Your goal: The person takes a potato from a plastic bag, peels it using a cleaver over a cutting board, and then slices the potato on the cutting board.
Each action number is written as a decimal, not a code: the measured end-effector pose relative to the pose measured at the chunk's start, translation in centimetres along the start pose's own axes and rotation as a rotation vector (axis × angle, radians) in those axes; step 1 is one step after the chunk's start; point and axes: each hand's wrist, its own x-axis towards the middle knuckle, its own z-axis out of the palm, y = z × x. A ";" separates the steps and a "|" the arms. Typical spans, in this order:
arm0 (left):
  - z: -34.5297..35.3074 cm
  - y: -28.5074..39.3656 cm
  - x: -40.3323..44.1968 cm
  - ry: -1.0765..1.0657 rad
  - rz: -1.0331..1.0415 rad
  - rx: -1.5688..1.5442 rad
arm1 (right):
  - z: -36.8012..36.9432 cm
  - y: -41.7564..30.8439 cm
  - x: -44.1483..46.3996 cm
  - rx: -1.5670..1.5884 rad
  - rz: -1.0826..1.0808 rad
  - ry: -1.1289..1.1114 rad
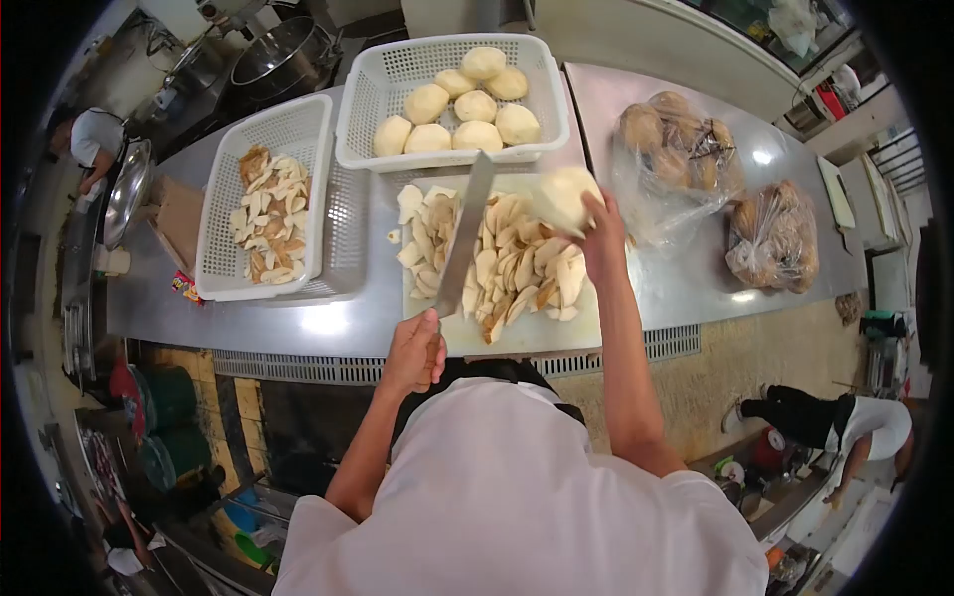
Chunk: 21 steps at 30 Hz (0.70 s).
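Observation:
My left hand [413,355] is wrapped round the handle of a long, broad-bladed knife [465,238], its blade slanting up and away over the peelings. In my right hand [602,233] is a large, pale, peeled round root vegetable [564,197], held above the right side of the cutting board. Thick cream-coloured peelings [512,263], some with brown skin, cover most of the white cutting board [586,323]. The blade and the vegetable are apart. Just beyond the board, a white perforated basket [363,94] holds several peeled vegetables [476,106].
A second white basket [211,243] at the left holds more peelings [270,219]. Clear plastic bags of brown unpeeled vegetables [676,144] lie on the steel table [676,288] to the right. Co-workers stand at far left [96,139] and lower right [865,437].

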 end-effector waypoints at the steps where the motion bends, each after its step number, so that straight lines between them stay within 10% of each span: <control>1: -0.6 0.4 -0.2 0.009 0.013 -0.002 | 1.0 -0.5 1.0 0.002 -0.006 -0.015; 14: -3.8 -2.0 3.2 0.252 0.124 0.455 | 5.7 7.0 -1.3 -0.956 -0.705 -0.433; 21: -3.5 0.0 -0.6 0.170 0.031 0.463 | 5.1 6.9 -0.7 -1.035 -0.680 -0.411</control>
